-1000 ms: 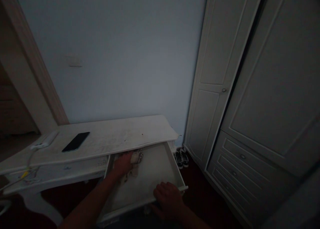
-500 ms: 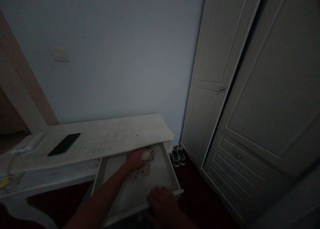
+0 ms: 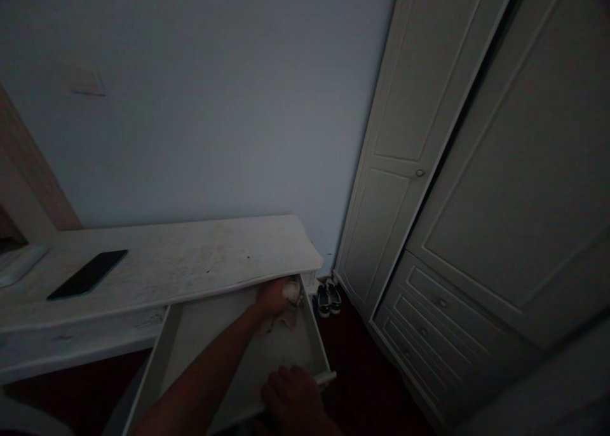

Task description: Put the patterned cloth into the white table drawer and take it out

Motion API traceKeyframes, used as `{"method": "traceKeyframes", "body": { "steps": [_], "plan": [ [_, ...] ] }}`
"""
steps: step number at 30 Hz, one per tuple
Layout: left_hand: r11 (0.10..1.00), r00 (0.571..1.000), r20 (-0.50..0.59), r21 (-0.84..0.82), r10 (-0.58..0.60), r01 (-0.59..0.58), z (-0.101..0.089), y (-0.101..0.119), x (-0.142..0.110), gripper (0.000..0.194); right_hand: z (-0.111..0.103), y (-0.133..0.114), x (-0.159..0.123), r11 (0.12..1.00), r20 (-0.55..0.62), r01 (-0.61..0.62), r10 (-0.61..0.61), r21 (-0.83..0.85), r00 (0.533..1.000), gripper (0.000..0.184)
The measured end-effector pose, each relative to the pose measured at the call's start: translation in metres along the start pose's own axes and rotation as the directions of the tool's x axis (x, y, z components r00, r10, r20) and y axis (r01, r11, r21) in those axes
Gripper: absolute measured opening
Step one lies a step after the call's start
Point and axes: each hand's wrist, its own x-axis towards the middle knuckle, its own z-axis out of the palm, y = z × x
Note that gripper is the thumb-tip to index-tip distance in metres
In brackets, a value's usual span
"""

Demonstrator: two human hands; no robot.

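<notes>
The room is dim. A white desk has its right drawer pulled out. My left hand reaches into the drawer's far right corner and is closed on a crumpled pale cloth pressed against the drawer floor. My right hand rests closed on the drawer's front right edge, its fingers curled over the rim. Apart from the cloth, the drawer's inside looks bare.
A black phone lies on the desk top at the left. A tall white wardrobe with low drawers fills the right side. A pair of dark shoes sits on the floor between desk and wardrobe. A light wall stands behind.
My left hand has slid the cloth from the drawer's middle back toward its far right corner. The view has shifted right. My right hand stays on the drawer's front edge.
</notes>
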Motion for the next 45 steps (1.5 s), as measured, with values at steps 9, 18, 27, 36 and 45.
{"method": "traceKeyframes", "body": {
  "steps": [9,18,27,36,45],
  "plan": [
    [0.972,0.958,0.193,0.059,0.213,-0.228,0.004,0.007,-0.039,0.076,-0.019,-0.002,-0.003,0.994,0.009,-0.051,0.050,0.093,0.999,0.038],
    [0.943,0.872,0.393,0.037,0.290,-0.330,0.005,0.004,-0.106,0.059,-0.037,0.002,0.004,0.989,0.056,-0.048,0.040,0.141,0.998,0.029],
    [0.938,0.966,0.163,0.318,-0.200,0.140,-0.037,-0.077,-0.163,0.089,-0.042,0.002,0.005,0.997,0.059,-0.048,0.045,0.065,0.997,0.024],
    [0.822,0.893,-0.145,0.351,-0.426,0.449,-0.058,-0.089,-0.127,0.057,-0.041,0.001,0.006,0.998,-0.023,-0.045,0.046,0.036,0.999,0.025],
    [0.939,0.994,-0.015,0.329,-0.104,0.103,-0.013,-0.021,-0.095,0.075,-0.036,0.001,0.003,0.996,0.022,-0.055,0.053,0.067,0.998,0.026]
  ]
}}
